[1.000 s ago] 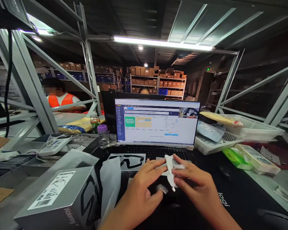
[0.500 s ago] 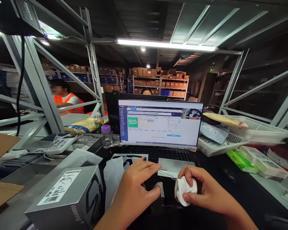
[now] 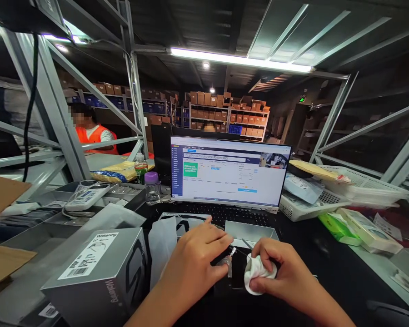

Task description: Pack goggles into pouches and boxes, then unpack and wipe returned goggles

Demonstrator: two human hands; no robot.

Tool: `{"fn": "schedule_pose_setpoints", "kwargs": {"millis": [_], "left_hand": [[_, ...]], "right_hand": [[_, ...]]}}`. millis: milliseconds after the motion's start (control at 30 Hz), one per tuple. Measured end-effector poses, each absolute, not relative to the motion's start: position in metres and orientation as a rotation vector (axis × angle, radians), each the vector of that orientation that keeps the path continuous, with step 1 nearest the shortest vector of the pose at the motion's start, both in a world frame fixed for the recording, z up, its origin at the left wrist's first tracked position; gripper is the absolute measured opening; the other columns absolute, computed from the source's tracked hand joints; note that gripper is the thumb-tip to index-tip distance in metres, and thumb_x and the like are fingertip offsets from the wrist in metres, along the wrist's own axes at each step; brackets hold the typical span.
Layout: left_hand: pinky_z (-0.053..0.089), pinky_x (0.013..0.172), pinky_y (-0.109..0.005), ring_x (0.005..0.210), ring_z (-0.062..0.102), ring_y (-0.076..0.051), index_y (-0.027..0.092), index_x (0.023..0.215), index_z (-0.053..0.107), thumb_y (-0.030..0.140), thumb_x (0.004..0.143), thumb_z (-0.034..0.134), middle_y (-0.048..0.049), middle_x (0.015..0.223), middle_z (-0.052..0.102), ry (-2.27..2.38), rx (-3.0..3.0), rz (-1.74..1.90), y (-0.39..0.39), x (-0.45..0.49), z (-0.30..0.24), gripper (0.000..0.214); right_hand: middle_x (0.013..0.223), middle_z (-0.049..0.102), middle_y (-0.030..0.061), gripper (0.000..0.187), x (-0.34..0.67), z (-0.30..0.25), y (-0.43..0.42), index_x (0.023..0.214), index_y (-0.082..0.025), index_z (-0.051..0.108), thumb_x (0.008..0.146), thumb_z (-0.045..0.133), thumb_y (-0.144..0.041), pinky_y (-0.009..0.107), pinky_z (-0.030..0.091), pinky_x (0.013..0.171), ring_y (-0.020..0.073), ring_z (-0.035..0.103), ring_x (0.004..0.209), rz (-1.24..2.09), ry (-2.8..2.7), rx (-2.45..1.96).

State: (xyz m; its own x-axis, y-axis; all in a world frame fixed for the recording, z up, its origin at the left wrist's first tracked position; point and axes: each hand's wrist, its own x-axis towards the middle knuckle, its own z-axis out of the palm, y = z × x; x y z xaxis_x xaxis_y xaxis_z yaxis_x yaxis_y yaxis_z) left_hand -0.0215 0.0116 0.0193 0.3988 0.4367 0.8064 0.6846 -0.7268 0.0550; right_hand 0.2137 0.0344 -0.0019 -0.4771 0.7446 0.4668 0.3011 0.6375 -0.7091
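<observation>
My left hand (image 3: 199,259) is closed at the thumb and fingers around a small clear piece with a silver tip (image 3: 229,263), which they partly hide. In my right hand (image 3: 282,268) is a crumpled white cloth (image 3: 254,275), pinched between thumb and fingers. A thin dark line runs from the silver tip toward the cloth; what it belongs to I cannot make out. Just beyond my hands lies an open grey box (image 3: 264,231). To the left of my left forearm stands a grey printed box (image 3: 85,272) with a white barcode label (image 3: 88,255).
A monitor (image 3: 221,181) stands ahead, with a keyboard (image 3: 207,208) before it. At left are a purple-capped bottle (image 3: 152,190) and grey trays (image 3: 122,213). White baskets (image 3: 364,193) and a green packet (image 3: 337,229) lie right. A person in an orange vest (image 3: 93,135) sits beyond the frame.
The cloth has shifted slightly left and down in my right hand, toward my left hand. A silver tip and thin dark line now show between my hands. The view has shifted slightly.
</observation>
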Motion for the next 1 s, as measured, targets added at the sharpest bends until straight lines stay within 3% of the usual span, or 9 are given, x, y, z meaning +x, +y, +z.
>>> {"fn": "schedule_pose_setpoints", "kwargs": {"millis": [100, 200, 267, 400, 533, 633, 833, 1000], "left_hand": [[0.047, 0.111, -0.046, 0.082, 0.067, -0.013, 0.021, 0.106, 0.066, 0.007, 0.078, 0.066, 0.0028, 0.090, 0.072, -0.887, -2.403, -1.132, 0.008, -0.023, 0.023, 0.032], [0.039, 0.116, -0.053, 0.111, 0.064, -0.021, 0.019, 0.129, 0.057, 0.008, 0.083, 0.063, -0.0059, 0.117, 0.071, -0.964, -2.213, -1.124, 0.002, -0.020, 0.025, 0.047], [0.043, 0.111, -0.056, 0.123, 0.057, -0.028, 0.017, 0.138, 0.049, 0.011, 0.087, 0.060, -0.0124, 0.128, 0.065, -1.128, -1.953, -1.194, -0.002, -0.015, 0.022, 0.053], [0.059, 0.088, -0.047, 0.108, 0.065, -0.029, 0.018, 0.131, 0.052, 0.018, 0.086, 0.053, -0.0132, 0.117, 0.067, -1.297, -1.858, -1.249, -0.007, 0.002, 0.006, 0.045], [0.061, 0.086, -0.048, 0.113, 0.066, -0.033, 0.016, 0.144, 0.033, 0.024, 0.073, 0.059, -0.0179, 0.130, 0.063, -1.366, -2.012, -1.186, -0.004, 0.020, -0.015, 0.076], [0.061, 0.085, -0.049, 0.114, 0.067, -0.035, 0.016, 0.145, 0.025, 0.023, 0.068, 0.063, -0.0199, 0.131, 0.062, -1.497, -2.024, -1.186, -0.001, 0.026, -0.022, 0.086], [0.062, 0.077, -0.044, 0.109, 0.070, -0.034, 0.017, 0.141, 0.024, 0.019, 0.073, 0.061, -0.0227, 0.130, 0.060, -1.711, -2.122, -1.164, 0.002, 0.025, -0.021, 0.077], [0.062, 0.075, -0.045, 0.111, 0.068, -0.034, 0.021, 0.135, 0.031, 0.017, 0.071, 0.060, -0.0206, 0.131, 0.056, -1.696, -2.135, -1.254, 0.004, 0.022, -0.019, 0.070]], "right_hand": [[0.076, 0.062, -0.0018, 0.046, 0.209, 0.000, 0.021, 0.061, -0.021, 0.035, 0.065, 0.081, -0.018, 0.027, 0.034, 0.064, 0.0150, 0.050, 0.069, 0.689, -1.993, -0.881], [0.078, 0.061, -0.0006, 0.041, 0.207, 0.003, 0.015, 0.064, -0.022, 0.036, 0.074, 0.076, -0.027, 0.027, 0.037, 0.065, 0.0154, 0.050, 0.069, 0.792, -1.833, -0.868], [0.081, 0.061, 0.0005, 0.038, 0.206, 0.003, 0.018, 0.068, -0.023, 0.037, 0.081, 0.071, -0.035, 0.028, 0.039, 0.065, 0.0164, 0.051, 0.072, 0.869, -1.678, -0.827], [0.091, 0.062, 0.0029, 0.039, 0.200, -0.001, 0.029, 0.072, -0.023, 0.039, 0.080, 0.073, -0.042, 0.029, 0.043, 0.068, 0.0182, 0.054, 0.077, 0.864, -1.375, -0.775], [0.091, 0.062, 0.0042, 0.043, 0.186, -0.009, 0.027, 0.069, -0.023, 0.041, 0.073, 0.079, -0.043, 0.030, 0.045, 0.068, 0.0187, 0.055, 0.076, 0.907, -1.317, -0.717], [0.090, 0.061, 0.0038, 0.045, 0.176, -0.014, 0.020, 0.066, -0.022, 0.040, 0.069, 0.080, -0.042, 0.028, 0.044, 0.065, 0.0171, 0.053, 0.072, 0.969, -1.338, -0.697], [0.088, 0.061, 0.0038, 0.036, 0.171, -0.017, 0.017, 0.061, -0.022, 0.041, 0.066, 0.076, -0.029, 0.030, 0.043, 0.074, 0.0189, 0.054, 0.077, 0.878, -1.482, -0.807], [0.084, 0.062, 0.0032, 0.036, 0.173, -0.020, 0.019, 0.062, -0.023, 0.039, 0.069, 0.074, -0.029, 0.029, 0.041, 0.072, 0.0188, 0.054, 0.077, 0.812, -1.595, -0.761]]}}
